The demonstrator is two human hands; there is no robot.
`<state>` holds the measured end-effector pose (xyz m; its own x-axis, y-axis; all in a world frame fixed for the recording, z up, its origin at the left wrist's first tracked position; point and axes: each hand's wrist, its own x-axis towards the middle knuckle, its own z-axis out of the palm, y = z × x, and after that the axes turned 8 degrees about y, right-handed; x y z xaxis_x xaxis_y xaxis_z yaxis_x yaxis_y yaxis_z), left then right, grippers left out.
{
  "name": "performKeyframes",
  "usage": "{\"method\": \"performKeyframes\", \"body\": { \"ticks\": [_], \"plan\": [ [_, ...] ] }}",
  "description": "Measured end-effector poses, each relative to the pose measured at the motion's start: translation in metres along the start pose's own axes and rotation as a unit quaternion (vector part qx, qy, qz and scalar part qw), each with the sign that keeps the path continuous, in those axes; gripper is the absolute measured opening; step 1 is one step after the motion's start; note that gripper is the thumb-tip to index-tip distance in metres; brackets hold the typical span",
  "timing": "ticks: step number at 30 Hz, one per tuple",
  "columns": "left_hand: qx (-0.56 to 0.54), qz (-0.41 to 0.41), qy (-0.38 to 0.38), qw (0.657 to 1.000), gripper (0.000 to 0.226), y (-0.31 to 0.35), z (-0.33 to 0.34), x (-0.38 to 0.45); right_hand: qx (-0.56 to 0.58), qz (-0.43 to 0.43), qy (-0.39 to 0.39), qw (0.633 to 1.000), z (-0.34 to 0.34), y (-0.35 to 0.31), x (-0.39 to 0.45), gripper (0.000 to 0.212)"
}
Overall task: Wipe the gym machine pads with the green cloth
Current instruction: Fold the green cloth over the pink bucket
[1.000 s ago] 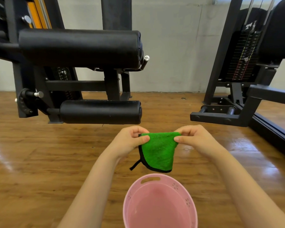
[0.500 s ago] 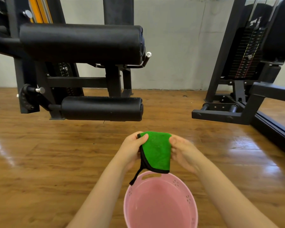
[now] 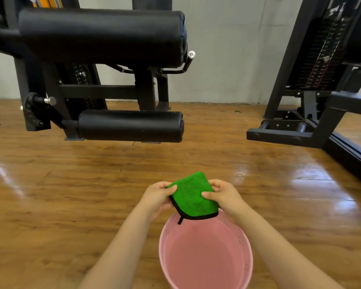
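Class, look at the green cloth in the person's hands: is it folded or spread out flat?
Folded. The green cloth forms a compact pad with a rounded doubled upper edge, pinched between left hand and right hand.

- Glossy wood floor (image 3: 71, 195), bright glare patches left and right.
- Plain pale wall (image 3: 227, 59) behind.
- Black weight stack (image 3: 321, 53) with coloured markings at right, its base frame (image 3: 279, 134) on the floor.

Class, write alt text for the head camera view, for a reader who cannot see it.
Two hands, left hand and right hand, pinch a folded green cloth above a pink basin on a wooden floor. Beyond stand a gym machine's black upper pad and lower pad, untouched.
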<state>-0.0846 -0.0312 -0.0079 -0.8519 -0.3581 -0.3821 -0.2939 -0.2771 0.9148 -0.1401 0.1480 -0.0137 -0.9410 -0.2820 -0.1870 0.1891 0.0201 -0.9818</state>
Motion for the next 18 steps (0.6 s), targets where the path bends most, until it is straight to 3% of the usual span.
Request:
{"method": "performKeyframes", "body": {
  "ticks": [4,10,15,18],
  "plan": [
    [0.031,0.008,0.051,0.998,0.013,-0.015,-0.004,0.008,-0.074,-0.027,0.052,0.995,0.010,0.017,0.008,0.022],
    [0.020,-0.018,0.122,0.992,0.010,-0.035,-0.018,0.024,-0.073,0.013,0.017,0.997,0.020,0.040,0.018,0.044],
    [0.052,-0.009,0.172,0.984,0.011,-0.051,-0.019,0.030,-0.276,-0.085,0.069,0.955,0.033,0.059,0.025,0.052],
    [0.074,0.010,0.159,0.985,0.017,-0.057,-0.018,0.035,-0.360,-0.178,0.061,0.914,0.037,0.064,0.024,0.046]
  ]
}}
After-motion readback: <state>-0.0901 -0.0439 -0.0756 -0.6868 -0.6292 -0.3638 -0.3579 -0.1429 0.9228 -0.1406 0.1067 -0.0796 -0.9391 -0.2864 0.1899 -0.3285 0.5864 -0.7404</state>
